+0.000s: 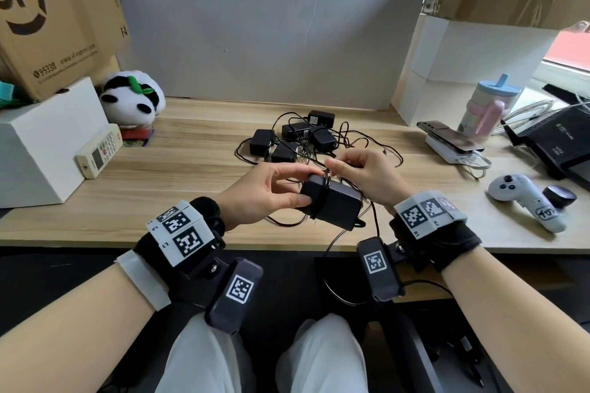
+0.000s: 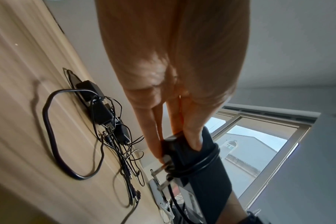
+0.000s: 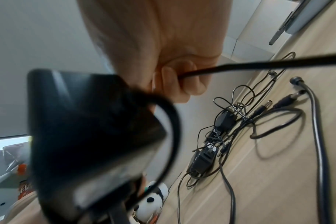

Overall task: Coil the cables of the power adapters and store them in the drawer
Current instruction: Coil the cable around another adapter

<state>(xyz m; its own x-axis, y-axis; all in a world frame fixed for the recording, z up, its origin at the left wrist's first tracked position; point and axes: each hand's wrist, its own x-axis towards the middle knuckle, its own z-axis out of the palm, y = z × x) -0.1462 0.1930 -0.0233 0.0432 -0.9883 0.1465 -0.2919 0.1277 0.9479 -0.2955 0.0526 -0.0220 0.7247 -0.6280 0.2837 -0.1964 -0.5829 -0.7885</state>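
Above the worktop's (image 1: 159, 201) near edge, the left hand (image 1: 255, 191) gripped a half-wound power adapter (image 1: 332, 201) while the right hand (image 1: 367, 175) pinched its cable (image 3: 240, 65); five tangled adapters (image 1: 297, 137) lay behind, apparently uncoiled, none yet stored.

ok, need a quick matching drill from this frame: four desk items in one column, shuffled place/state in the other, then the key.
Items
1. held adapter
2. adapter pile
3. plush panda
4. game controller

Place/state
A. far left, by the white box
B. in the left hand, cable wound round it
C. right side of desk
D. desk centre, cables tangled

Pairs: 1-B, 2-D, 3-A, 4-C
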